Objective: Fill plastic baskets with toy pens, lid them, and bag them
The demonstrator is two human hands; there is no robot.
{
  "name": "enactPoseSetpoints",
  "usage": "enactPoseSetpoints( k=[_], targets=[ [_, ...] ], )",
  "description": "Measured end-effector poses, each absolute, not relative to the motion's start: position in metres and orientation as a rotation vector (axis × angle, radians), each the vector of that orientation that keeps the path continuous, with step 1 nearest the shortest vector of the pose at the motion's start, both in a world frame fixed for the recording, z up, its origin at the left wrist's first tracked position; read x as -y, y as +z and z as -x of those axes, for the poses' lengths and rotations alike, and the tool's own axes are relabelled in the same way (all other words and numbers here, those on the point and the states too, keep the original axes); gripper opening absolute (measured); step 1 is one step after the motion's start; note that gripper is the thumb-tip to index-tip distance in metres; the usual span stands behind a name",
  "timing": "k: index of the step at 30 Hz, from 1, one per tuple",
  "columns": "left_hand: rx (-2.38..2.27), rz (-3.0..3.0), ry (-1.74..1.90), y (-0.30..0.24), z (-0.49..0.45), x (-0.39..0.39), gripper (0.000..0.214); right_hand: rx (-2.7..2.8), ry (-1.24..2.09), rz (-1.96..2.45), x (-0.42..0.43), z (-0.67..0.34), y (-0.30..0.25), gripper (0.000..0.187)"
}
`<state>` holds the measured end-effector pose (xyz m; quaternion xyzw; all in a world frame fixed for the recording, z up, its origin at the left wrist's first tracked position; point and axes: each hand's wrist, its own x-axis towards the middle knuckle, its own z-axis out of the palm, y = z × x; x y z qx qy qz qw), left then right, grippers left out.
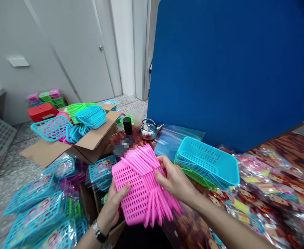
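Observation:
I hold a nested stack of pink plastic baskets tilted on its side over the table's near edge. My left hand, a watch on its wrist, grips the stack from below, thumb pressed on the perforated bottom. My right hand is closed on the fanned-out rims at the top of the stack. To the right, a stack of blue baskets over green ones rests on the table.
Clear plastic bags lie behind the blue stack, with a small metal teapot and a black cylinder. Packets with cartoon prints cover the table's right. An open cardboard box of baskets and wrapped blue baskets sit on the floor at left. A blue board stands behind.

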<state>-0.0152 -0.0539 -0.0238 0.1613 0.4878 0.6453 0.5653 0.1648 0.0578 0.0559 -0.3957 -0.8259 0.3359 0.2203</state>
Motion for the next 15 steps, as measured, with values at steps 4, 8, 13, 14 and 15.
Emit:
enactPoseSetpoints(
  k=[4,8,13,14,15],
  targets=[
    [-1.121,-0.287,1.500,-0.025,0.020,0.061,0.072,2.217,0.919,1.118,-0.062,-0.163,0.052,0.017],
    [-1.104,-0.167,1.492,-0.031,0.033,0.067,0.070,2.048,0.948,1.098,-0.073,-0.168,0.052,0.023],
    [-1.097,0.129,1.415,-0.041,0.052,0.072,0.065,1.931,0.866,0.975,-0.085,-0.191,0.088,0.032],
    [-1.105,0.164,1.428,-0.042,0.056,0.072,0.064,1.927,0.801,0.964,-0.086,-0.200,0.101,0.033],
    [-1.112,0.184,1.454,-0.043,0.059,0.072,0.064,1.932,0.705,0.967,-0.088,-0.209,0.115,0.034]
  ],
)
